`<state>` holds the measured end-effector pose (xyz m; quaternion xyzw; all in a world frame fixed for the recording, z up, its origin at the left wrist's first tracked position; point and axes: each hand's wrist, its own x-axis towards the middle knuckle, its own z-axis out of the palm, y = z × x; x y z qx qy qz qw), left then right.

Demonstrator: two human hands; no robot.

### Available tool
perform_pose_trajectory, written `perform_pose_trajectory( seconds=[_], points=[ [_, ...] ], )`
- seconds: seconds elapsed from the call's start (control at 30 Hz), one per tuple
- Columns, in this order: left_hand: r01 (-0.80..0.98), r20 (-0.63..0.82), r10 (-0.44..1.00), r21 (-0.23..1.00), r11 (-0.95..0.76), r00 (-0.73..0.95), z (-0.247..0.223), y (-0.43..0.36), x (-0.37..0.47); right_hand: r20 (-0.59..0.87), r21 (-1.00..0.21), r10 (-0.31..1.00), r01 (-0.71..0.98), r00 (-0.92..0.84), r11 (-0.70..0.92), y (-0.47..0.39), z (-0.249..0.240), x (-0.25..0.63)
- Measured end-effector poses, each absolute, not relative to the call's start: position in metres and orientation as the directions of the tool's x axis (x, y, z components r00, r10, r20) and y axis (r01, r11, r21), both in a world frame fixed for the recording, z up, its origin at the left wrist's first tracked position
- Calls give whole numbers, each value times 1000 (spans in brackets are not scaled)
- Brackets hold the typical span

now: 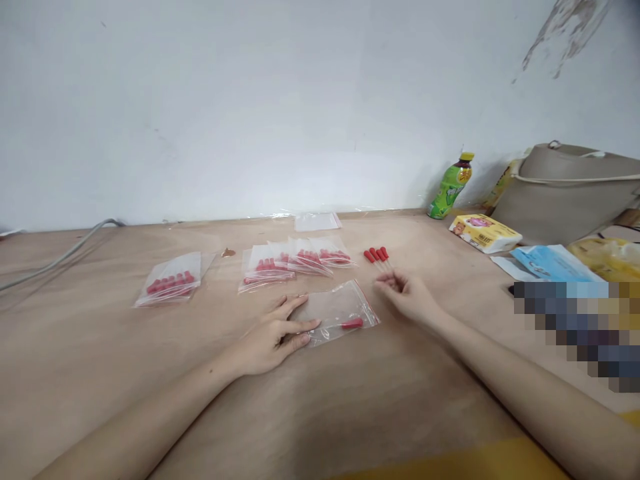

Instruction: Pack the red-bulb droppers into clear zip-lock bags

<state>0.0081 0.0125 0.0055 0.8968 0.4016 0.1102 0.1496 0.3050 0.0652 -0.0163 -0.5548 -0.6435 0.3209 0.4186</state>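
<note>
My left hand (273, 337) lies with fingers spread on the left end of a clear zip bag (333, 307). Inside that bag is one red-capped dropper (352, 323). My right hand (400, 290) is at the lower ends of several loose red-capped droppers (376, 255), its fingers curled together; whether it grips one is too small to tell. Beyond the bag, several filled bags (310, 257) with red caps overlap in a row. Another stack of filled bags (173, 280) lies to the left.
A flat bag (317, 221) lies near the wall. At the right are a green bottle (451, 187), a yellow tissue pack (485, 232), a blue packet (553, 263) and a grey handbag (570, 193). A cable (65, 257) runs at the left.
</note>
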Motion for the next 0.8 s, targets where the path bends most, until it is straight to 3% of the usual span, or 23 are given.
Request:
perform_pose_trajectory(
  seconds=[0.07,0.17,0.33,0.43,0.67,0.73,0.8],
  points=[
    [694,63,757,354,-626,651,6,12,8,245,-780,966,609,81,147,84,-11,320],
    [702,48,756,338,-627,653,6,12,9,191,-679,963,734,188,-9,113,-4,338],
    [713,71,758,294,-637,649,4,10,9,13,-520,961,823,276,-230,145,1,338],
    [715,73,752,265,-647,655,2,11,8,-45,-479,957,835,286,-271,152,6,328],
    [712,82,741,225,-665,667,-2,13,7,10,-548,965,808,264,-215,144,21,330],
    [709,82,736,217,-671,672,-2,13,7,63,-675,972,727,226,-126,132,21,331],
    [710,77,736,213,-671,673,-2,14,7,109,-860,980,509,164,11,115,16,327]
  ],
)
